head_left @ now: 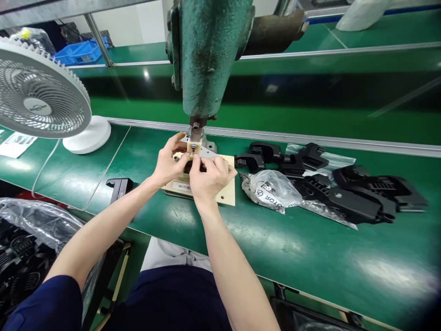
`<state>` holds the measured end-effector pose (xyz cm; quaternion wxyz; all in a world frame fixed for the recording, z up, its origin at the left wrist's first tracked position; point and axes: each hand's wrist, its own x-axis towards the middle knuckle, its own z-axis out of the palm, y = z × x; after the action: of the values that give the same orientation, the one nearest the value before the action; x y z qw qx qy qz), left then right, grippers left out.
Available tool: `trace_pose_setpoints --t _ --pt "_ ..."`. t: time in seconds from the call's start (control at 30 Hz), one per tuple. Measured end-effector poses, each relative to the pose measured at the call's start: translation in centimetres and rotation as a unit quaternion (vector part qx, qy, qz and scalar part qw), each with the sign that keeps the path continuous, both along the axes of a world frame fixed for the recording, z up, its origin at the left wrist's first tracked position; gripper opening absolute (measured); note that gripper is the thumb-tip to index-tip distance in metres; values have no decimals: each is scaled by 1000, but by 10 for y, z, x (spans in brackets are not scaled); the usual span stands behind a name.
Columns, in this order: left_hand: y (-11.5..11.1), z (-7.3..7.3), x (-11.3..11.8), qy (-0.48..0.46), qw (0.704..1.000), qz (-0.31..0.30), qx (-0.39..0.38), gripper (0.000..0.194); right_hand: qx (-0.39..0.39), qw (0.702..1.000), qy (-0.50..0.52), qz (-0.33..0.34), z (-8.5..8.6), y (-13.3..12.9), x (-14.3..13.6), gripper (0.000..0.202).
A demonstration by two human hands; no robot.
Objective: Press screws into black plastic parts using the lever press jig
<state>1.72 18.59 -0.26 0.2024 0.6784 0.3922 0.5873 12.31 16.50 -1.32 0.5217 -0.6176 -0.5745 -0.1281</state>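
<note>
Both hands meet under the ram of a green press (206,59), at a cream fixture plate (225,195) with a printed label. My left hand (168,161) reaches in from the left, thumb and fingers bent around the small cream block (194,147) below the ram. My right hand (210,179) is closed beside it, its thumb and fingertips close to the left thumb at the front of the block. Whatever lies between the fingertips is too small to name. A dark part shows partly between the hands on the fixture.
Black plastic parts (358,202) and a clear printed bag (272,188) lie at the right. One black part (120,187) is on the bench at the left. A white fan (37,105) stands at the back left, and a plastic-lined bin of black parts (20,262) sits below it.
</note>
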Motion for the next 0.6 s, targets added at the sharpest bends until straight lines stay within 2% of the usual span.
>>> trace_pose_setpoints --t 0.43,0.6 --pt "-1 3 3 -5 1000 17 -13 43 25 1000 -11 -1 -3 3 3 39" --pt "2 2 1 14 1000 23 -9 44 -15 1000 9 19 -2 5 3 37"
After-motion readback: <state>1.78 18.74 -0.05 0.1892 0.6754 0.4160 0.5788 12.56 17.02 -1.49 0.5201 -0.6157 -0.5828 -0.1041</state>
